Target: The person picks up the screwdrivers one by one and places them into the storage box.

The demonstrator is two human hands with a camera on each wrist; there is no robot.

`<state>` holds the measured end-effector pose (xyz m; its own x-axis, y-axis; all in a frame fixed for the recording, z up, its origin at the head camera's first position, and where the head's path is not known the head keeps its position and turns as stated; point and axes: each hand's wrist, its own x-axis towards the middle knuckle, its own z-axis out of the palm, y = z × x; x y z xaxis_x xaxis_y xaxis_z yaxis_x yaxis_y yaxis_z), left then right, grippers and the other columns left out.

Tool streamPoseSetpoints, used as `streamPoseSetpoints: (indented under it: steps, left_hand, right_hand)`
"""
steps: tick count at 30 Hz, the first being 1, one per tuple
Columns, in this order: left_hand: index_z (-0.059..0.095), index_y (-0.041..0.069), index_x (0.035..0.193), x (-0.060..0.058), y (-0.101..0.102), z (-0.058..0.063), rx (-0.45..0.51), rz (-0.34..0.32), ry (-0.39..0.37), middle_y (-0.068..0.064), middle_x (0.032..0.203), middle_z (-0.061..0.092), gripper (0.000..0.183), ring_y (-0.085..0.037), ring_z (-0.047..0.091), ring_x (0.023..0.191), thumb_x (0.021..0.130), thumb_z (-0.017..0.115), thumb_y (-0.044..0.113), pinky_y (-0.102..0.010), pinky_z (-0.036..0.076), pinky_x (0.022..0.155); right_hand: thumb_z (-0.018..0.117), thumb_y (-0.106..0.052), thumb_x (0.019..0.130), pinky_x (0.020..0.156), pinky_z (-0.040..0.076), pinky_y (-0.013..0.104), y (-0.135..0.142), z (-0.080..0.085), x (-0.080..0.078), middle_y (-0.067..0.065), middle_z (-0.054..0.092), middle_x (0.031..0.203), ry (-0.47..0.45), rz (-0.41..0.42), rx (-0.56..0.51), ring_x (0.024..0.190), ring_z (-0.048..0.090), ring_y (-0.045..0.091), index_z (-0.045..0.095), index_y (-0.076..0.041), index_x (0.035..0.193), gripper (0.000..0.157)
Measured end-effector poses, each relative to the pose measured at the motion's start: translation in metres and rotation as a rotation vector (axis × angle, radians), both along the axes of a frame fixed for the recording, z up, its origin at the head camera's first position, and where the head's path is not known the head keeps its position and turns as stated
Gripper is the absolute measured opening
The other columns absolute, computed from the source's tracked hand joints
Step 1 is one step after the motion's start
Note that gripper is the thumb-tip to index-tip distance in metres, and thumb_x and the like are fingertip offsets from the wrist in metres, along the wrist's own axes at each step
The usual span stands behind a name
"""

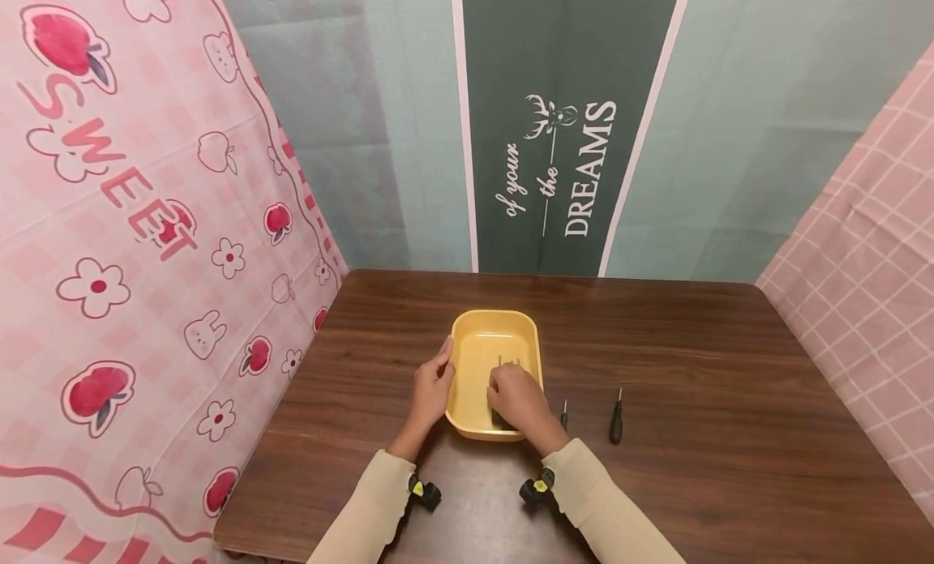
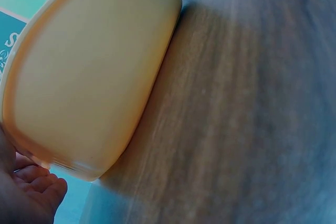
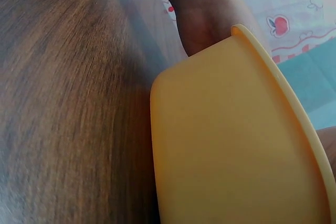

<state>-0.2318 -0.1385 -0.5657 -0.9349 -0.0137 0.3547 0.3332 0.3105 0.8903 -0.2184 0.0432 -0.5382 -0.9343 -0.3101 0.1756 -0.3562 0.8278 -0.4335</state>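
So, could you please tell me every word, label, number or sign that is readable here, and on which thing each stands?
"SWEET": on the pink cloth at left.
"of your": on the dark green panel, sideways.
"the": same panel.
"DREAMS": same panel.
Yellow marks on the wrist cameras: too small to read.
No text shows on the yellow tray.

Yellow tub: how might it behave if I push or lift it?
The tub is likely stiff: its smooth walls look moulded and hold their shape. Its glossy inside suggests it may feel slippery. Sitting low and broad on the table, it would probably slide before tipping.
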Motion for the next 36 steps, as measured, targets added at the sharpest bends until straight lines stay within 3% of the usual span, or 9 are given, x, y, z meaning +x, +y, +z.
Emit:
streamPoseSetpoints:
  steps: [9,36]
  left_hand:
    - [0.051,-0.006,0.141,0.0,-0.0008,0.0006,0.015,-0.004,-0.017,-0.012,0.148,0.05,0.042,-0.022,0.046,0.139,0.1,0.054,-0.006,-0.038,0.035,0.116]
    - [0.052,-0.006,0.14,0.0004,-0.0023,-0.0018,0.014,-0.005,-0.011,-0.013,0.147,0.05,0.041,-0.021,0.047,0.138,0.099,0.053,-0.006,-0.036,0.036,0.114]
  right_hand:
    - [0.064,-0.008,0.089,0.052,0.039,0.028,-0.0009,-0.0001,-0.0005,-0.003,0.045,0.06,0.025,-0.016,-0.001,0.058,0.042,0.014,0.052,-0.017,0.058,0.034]
    - [0.063,-0.002,0.09,0.054,0.042,0.029,-0.0018,-0.0039,0.0021,-0.005,0.047,0.058,0.068,0.015,0.03,0.057,0.045,0.013,0.052,-0.016,0.062,0.034]
